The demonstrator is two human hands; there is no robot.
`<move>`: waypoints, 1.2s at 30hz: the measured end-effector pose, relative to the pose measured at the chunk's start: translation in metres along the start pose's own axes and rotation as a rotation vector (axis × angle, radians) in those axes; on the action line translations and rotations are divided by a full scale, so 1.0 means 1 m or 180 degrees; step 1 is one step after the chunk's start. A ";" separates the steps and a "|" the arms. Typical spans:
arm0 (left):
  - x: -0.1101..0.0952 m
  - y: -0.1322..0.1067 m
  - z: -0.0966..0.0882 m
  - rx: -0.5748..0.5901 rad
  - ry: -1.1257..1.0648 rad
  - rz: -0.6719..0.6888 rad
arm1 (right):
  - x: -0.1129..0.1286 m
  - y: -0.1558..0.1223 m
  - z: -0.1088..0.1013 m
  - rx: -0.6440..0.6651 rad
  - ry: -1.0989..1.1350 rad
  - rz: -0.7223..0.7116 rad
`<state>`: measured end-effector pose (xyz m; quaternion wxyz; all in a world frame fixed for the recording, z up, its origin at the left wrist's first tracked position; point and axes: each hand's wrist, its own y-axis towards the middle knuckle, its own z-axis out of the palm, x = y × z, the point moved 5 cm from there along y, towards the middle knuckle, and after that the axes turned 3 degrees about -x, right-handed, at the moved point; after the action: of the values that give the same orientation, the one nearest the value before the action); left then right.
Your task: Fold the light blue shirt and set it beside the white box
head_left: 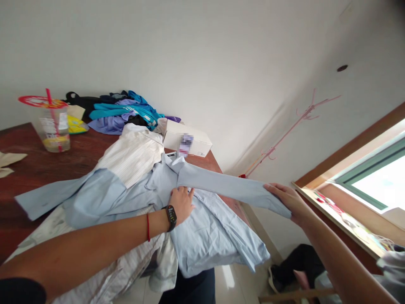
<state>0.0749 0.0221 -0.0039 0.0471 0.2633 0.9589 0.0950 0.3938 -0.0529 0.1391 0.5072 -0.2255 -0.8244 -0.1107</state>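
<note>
Pale blue shirt [210, 240] lies face-up across the desk [36, 169], its collar [172, 159] near a white box [195, 139] and its lower part hanging over the edge. The left hand [182, 205] rests palm down on it, fingers loosely spread and gripping nothing visible, while the right hand [283, 198] pinches the end of an outstretched sleeve [228, 185]. Judging by the cloth, spreading is partly done: that sleeve is straight, but the body remains creased and unfolded.
</note>
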 end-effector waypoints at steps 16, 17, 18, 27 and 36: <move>-0.005 -0.006 -0.001 0.0238 0.0164 -0.0094 | -0.151 -0.001 0.037 0.0259 -0.1005 0.0148; -0.005 -0.006 -0.003 0.0217 0.0150 -0.0089 | -0.150 -0.003 0.036 0.0210 -0.1008 0.0119; -0.005 -0.006 -0.004 0.0198 0.0137 -0.0082 | -0.150 -0.004 0.034 0.0163 -0.0996 0.0094; -0.003 -0.006 -0.005 0.0199 0.0176 -0.0031 | -0.174 -0.018 0.039 0.0435 -0.0863 0.0263; -0.004 -0.004 -0.025 0.0382 0.0065 0.0162 | -0.169 -0.014 0.040 0.0696 -0.1293 -0.0173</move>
<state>0.0726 0.0127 0.0202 0.0190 0.2889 0.9563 0.0413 0.4208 -0.0925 -0.0286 0.3490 -0.1645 -0.9225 0.0134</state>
